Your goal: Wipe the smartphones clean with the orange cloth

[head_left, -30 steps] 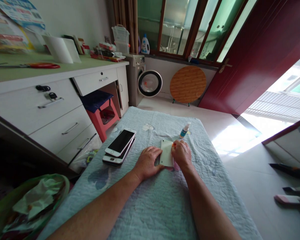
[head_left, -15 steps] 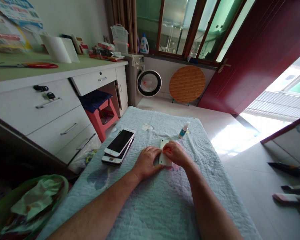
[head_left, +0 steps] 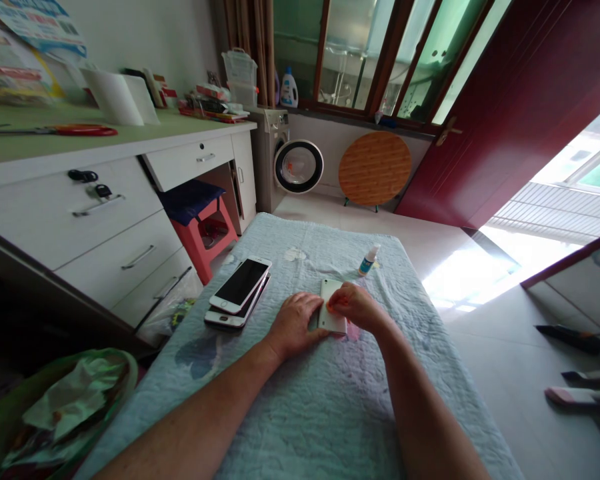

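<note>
I've L hand (head_left: pixel 295 324) open, bracing flat white rect. phone (head_left: pixel 334 325); R hand (head_left: pixel 354 306) pinches sm. orange piece (head_left: pixel 330 308), mat'l unclear, over its back. I'd press lightly, evenly.

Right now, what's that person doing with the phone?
The left hand rests spread against a white phone, lying back up on the blue cloth. The right hand pinches something orange over its back; I can't tell what. To the left, two other phones are stacked. A small bottle is beyond the hands.
</note>
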The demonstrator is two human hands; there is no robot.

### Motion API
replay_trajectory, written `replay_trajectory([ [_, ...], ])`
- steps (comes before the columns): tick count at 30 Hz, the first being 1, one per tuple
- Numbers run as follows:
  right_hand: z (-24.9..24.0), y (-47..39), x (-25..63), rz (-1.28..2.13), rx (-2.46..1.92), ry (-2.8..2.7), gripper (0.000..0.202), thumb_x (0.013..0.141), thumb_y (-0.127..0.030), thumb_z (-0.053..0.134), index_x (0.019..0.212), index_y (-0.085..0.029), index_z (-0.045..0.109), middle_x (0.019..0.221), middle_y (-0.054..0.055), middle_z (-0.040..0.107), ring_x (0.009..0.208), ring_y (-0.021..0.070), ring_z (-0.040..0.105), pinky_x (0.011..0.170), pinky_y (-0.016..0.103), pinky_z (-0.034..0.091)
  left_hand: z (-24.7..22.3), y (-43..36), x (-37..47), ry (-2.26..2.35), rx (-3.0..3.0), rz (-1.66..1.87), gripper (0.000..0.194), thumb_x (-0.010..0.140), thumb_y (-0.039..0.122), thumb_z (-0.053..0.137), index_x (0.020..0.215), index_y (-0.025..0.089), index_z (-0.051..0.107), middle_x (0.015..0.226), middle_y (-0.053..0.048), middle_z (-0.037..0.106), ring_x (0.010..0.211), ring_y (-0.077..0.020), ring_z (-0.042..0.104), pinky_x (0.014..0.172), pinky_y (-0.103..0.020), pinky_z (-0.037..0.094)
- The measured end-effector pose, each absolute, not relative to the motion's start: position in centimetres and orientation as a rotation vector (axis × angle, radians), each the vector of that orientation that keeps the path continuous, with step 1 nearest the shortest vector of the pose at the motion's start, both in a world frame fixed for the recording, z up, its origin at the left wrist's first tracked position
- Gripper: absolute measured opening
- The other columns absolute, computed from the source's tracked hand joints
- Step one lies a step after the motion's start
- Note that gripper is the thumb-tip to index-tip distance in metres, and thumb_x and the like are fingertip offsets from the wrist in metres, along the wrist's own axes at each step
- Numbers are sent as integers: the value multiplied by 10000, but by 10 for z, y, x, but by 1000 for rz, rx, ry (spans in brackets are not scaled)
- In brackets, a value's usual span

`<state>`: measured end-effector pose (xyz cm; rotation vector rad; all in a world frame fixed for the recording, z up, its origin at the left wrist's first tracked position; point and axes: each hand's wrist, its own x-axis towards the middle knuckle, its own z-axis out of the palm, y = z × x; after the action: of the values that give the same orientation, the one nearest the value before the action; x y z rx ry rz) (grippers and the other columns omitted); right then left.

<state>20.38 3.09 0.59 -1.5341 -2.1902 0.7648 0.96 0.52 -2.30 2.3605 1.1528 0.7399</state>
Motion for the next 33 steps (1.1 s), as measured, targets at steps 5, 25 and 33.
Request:
replay_trajectory([
  [5, -13, 36, 191, 335, -1712, -1975, 156, 792, -146, 579, 840, -160, 727, 830, 61, 604, 829, 184, 546, 768, 289, 402, -23, 5, 10, 1163, 2348, 730, 568, 748, 536, 713, 1201, 219, 581, 1159, -78, 637, 1109, -298, 544, 1012, -426, 382],
  [25, 18, 3, 177, 849, -1329, -2361, 237, 727, -33, 592, 756, -200, 758, 780, -1, 636, 702, 104, 558, 668, 203, 392, -35, 11, 9, 1197, 2382, 666, 632, 730, 493, 754, 1265, 209, 573, 1391, -100, 539, 1254, -312, 490, 1078, -461, 358],
  [33, 11, -5, 199, 916, -1447, -2221, 189, 754, -97, 616, 807, -198, 766, 814, 13, 613, 644, 90, 560, 623, 204, 414, -32, 12, 7, 1178, 2368, 604, 628, 766, 577, 693, 1268, 213, 594, 1384, -80, 555, 1272, -305, 473, 1088, -458, 347],
])
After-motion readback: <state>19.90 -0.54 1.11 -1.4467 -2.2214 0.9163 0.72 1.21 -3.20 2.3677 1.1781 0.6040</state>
